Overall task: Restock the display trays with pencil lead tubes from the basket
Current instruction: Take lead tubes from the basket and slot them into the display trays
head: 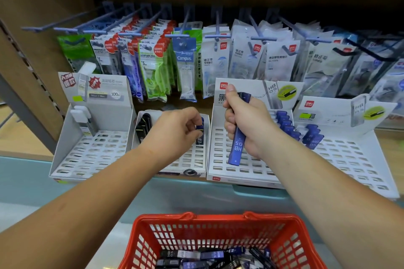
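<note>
So, four white display trays (pixel 240 178) are lined up side by side along the front edge of the shelf (pixel 26 170). In the first tray (pixel 91 153), at the left end, two white-capped tubes (pixel 82 113) are stood in the back left corner. A small bunch of black tubes (pixel 144 124) is parked in the back left corner of the second tray (pixel 192 160); they're packed too tight to be counted properly. At that same tray's right edge one dark blue tube (pixel 200 135) is stood upright, and its cap is pinched between the thumb and fingertips of the left hand (pixel 175 131). Over the left part of the third tray (pixel 220 159), a blue tube (pixel 237 144) marked HB 0.5 is held upright in the right hand (pixel 242 122), fingers curled tight around it. Whether it's just one tube in that fist can't be told. A row of blue tubes (pixel 284 120) is seen along the third tray's back right edge, roughly half a dozen. A smaller cluster of blue-capped tubes (pixel 312 134) is sat in the back left corner of the fourth tray (pixel 354 159). One red basket (pixel 140 236) is placed in front of the shelf's front edge, with a jumbled pile of loose tubes (pixel 209 255), blue and black mixed, way too many to be counted. Behind the trays, rows of packets (pixel 185 61) are hung on pegs (pixel 218 36).
</note>
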### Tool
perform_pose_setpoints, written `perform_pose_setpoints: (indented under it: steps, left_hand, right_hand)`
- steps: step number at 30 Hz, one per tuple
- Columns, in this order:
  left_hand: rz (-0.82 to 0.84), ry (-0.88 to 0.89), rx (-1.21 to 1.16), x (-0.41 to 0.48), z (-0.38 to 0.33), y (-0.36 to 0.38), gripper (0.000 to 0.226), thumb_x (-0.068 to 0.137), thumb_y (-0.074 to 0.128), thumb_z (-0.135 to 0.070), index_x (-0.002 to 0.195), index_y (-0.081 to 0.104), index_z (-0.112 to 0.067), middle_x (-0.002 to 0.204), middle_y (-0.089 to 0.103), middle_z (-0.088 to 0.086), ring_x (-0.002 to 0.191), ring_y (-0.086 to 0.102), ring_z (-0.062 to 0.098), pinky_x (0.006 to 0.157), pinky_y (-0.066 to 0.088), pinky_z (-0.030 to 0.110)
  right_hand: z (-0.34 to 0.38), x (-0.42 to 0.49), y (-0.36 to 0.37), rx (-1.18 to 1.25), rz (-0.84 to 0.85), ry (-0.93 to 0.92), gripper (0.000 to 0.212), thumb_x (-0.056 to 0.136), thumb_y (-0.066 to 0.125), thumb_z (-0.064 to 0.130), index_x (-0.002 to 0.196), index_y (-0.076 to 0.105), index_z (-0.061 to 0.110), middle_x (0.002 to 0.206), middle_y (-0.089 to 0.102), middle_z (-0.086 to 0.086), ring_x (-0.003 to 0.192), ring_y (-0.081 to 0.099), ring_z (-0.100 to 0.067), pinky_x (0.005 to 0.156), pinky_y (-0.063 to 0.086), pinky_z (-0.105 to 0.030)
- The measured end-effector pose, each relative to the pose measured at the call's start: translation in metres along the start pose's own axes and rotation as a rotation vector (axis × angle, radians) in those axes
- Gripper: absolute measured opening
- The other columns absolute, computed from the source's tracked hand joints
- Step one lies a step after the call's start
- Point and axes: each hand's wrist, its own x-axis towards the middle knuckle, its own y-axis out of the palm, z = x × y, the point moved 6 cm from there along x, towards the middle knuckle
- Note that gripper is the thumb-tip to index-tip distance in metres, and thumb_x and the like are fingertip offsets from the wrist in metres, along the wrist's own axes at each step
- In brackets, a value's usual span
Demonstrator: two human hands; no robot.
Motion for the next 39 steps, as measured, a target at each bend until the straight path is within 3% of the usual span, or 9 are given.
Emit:
perform_pose_setpoints:
  steps: [4,6,9,13,16,20,27,35,39]
  left_hand:
    - [-0.064,0.032,0.076,-0.007,-0.008,-0.006,0.012,0.095,0.069,-0.017,0.105,0.074,-0.020,0.081,0.068,-0.011,0.068,0.058,0.007,0.072,0.054,0.030]
    - [-0.079,-0.066,-0.146,-0.015,-0.017,-0.010,0.007,0.098,0.066,-0.024,0.097,0.071,-0.019,0.078,0.070,-0.003,0.064,0.063,0.012,0.067,0.057,0.032]
    - [0.161,-0.299,-0.615,-0.031,-0.035,0.007,0.018,0.097,0.071,-0.026,0.097,0.066,-0.009,0.080,0.073,0.018,0.063,0.071,0.023,0.064,0.061,0.043]
    - [0.229,-0.328,-0.698,-0.040,-0.040,0.009,0.015,0.092,0.076,-0.009,0.103,0.068,-0.002,0.079,0.073,0.018,0.063,0.071,0.022,0.062,0.061,0.035]
    - [0.099,-0.364,-0.706,-0.038,-0.028,-0.007,0.006,0.097,0.068,-0.006,0.100,0.073,-0.005,0.076,0.064,0.014,0.056,0.062,0.017,0.055,0.056,0.028]
    - [0.057,-0.347,-0.705,-0.039,-0.024,-0.021,0.011,0.099,0.065,-0.006,0.102,0.074,-0.012,0.076,0.067,0.006,0.063,0.068,0.016,0.062,0.056,0.022]
    - [0.012,-0.301,-0.619,-0.026,-0.051,-0.013,0.013,0.095,0.070,-0.004,0.099,0.074,-0.016,0.088,0.078,0.011,0.076,0.076,0.022,0.073,0.061,0.023]
    - [-0.017,-0.166,-0.438,0.017,-0.088,0.008,0.015,0.090,0.077,-0.007,0.099,0.070,-0.017,0.094,0.073,0.015,0.075,0.068,0.026,0.080,0.062,0.044]
    - [0.072,-0.107,-0.469,0.021,-0.109,0.019,0.013,0.090,0.077,-0.006,0.097,0.074,-0.017,0.093,0.073,0.018,0.074,0.065,0.020,0.077,0.063,0.044]
  right_hand:
    - [0.001,0.000,0.002,0.046,-0.051,-0.013,0.039,0.100,0.058,0.052,0.085,0.057,0.017,0.055,0.041,0.001,0.049,0.039,-0.015,0.043,0.037,-0.021]
    - [0.001,0.002,0.003,0.085,-0.089,-0.039,0.038,0.101,0.057,0.050,0.088,0.055,0.015,0.056,0.040,0.000,0.049,0.038,-0.015,0.042,0.036,-0.021]
    - [0.001,0.003,0.005,0.114,-0.170,-0.077,0.038,0.102,0.056,0.050,0.091,0.053,0.014,0.053,0.040,0.000,0.045,0.037,-0.015,0.046,0.037,-0.026]
    - [0.003,0.006,0.005,0.057,-0.219,-0.126,0.038,0.101,0.055,0.051,0.083,0.052,0.018,0.051,0.046,0.002,0.048,0.043,-0.017,0.052,0.040,-0.030]
    - [0.018,0.005,-0.007,-0.151,-0.224,-0.155,0.041,0.096,0.059,0.057,0.076,0.053,0.021,0.056,0.049,0.004,0.054,0.045,-0.017,0.057,0.039,-0.033]
    - [0.039,-0.010,-0.027,-0.397,-0.051,0.020,0.057,0.086,0.048,0.078,0.076,0.053,0.021,0.060,0.045,-0.001,0.047,0.036,-0.018,0.041,0.025,-0.022]
    - [0.053,-0.025,-0.069,-0.467,0.039,0.030,0.030,0.092,0.050,0.041,0.076,0.057,0.017,0.058,0.043,-0.007,0.046,0.035,-0.020,0.042,0.018,-0.020]
    - [0.051,-0.027,-0.115,-0.418,0.039,0.011,0.047,0.088,0.062,0.065,0.084,0.066,0.018,0.062,0.045,-0.003,0.049,0.035,-0.017,0.044,0.018,-0.020]
    - [0.044,-0.027,-0.122,-0.492,0.085,0.027,0.013,0.086,0.064,0.033,0.082,0.062,0.020,0.065,0.046,-0.004,0.048,0.035,-0.016,0.045,0.017,-0.020]
